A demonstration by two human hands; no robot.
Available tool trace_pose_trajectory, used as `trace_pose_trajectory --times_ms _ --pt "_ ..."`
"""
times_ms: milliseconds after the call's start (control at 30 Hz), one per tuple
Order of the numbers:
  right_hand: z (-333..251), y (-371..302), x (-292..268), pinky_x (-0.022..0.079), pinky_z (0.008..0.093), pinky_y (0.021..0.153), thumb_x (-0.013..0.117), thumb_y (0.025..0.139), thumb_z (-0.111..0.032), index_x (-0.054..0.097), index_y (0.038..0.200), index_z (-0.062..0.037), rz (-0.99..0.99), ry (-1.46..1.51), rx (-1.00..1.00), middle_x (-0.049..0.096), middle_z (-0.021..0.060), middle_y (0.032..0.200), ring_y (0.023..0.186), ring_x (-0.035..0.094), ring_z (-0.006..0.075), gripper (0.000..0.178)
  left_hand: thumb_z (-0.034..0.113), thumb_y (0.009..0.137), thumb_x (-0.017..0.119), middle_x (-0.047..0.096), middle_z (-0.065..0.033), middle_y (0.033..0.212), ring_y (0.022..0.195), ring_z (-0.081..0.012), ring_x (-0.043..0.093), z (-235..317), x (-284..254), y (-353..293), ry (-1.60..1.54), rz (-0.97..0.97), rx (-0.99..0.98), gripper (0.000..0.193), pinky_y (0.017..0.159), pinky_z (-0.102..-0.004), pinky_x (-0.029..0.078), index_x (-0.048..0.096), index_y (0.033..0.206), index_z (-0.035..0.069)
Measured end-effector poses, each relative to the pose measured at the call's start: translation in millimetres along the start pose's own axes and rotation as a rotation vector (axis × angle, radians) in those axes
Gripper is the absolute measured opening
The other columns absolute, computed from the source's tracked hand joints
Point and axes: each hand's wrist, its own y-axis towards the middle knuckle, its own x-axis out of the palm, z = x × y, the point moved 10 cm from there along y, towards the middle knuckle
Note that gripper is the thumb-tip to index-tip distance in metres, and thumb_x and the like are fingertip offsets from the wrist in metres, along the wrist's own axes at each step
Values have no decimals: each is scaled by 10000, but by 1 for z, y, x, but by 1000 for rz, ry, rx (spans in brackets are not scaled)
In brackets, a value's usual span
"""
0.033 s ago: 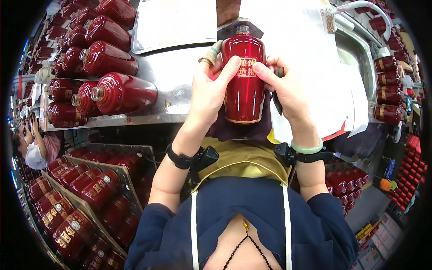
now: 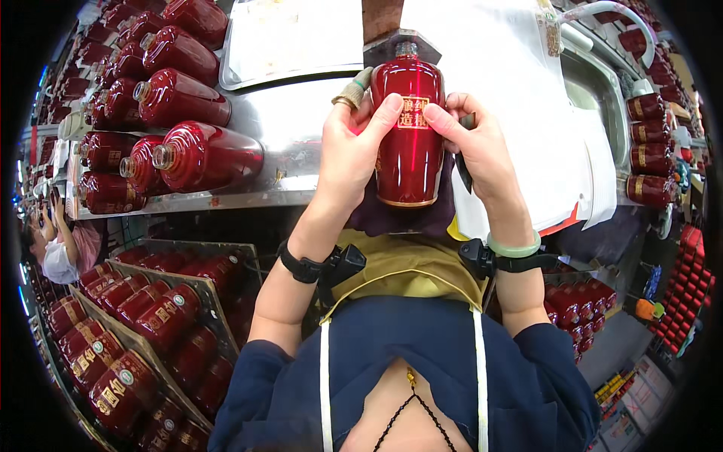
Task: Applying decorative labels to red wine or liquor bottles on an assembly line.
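Observation:
A glossy red bottle with a bare clear neck lies before me, its neck pointing away. My left hand grips its left side, thumb pressed on the front by a gold-framed label. A greenish cover wraps one left finger. My right hand closes on the right side, its thumb on the label's right edge. A thin dark flat tool is tucked in the right hand; its kind is unclear. Below the bottle is a dark purple cloth. The fingers behind the bottle are partly hidden.
Several red bottles stand on the metal table to the left, near a white tray. White sheets spread to the right, beside a sink. Crates of red bottles sit low left. Another person is far left.

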Motion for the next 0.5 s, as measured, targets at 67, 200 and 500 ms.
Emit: trace_pose_trajectory --times_ms 67,200,500 --pt "0 0 -1 402 180 648 847 887 -241 616 1032 -20 3 7 0 516 -66 803 726 473 24 351 171 982 723 624 -198 1346 1206 -194 621 1 2 -1 -5 -5 -7 672 1037 -334 515 384 1497 -98" --pt "-1 0 0 399 178 647 849 885 -235 618 1026 -20 -6 20 3 518 -64 806 724 473 23 346 178 984 724 630 -192 1338 1202 -188 622 1 2 2 9 -4 -38 675 1036 -326 514 384 1498 -97" --pt "-35 2 -16 460 260 806 720 946 -163 596 1122 11 48 -205 -164 584 3 910 877 537 96 277 110 938 748 542 -188 1429 1240 -202 602 12 17 -10 88 -96 40 826 1044 -336 517 232 1556 -79"
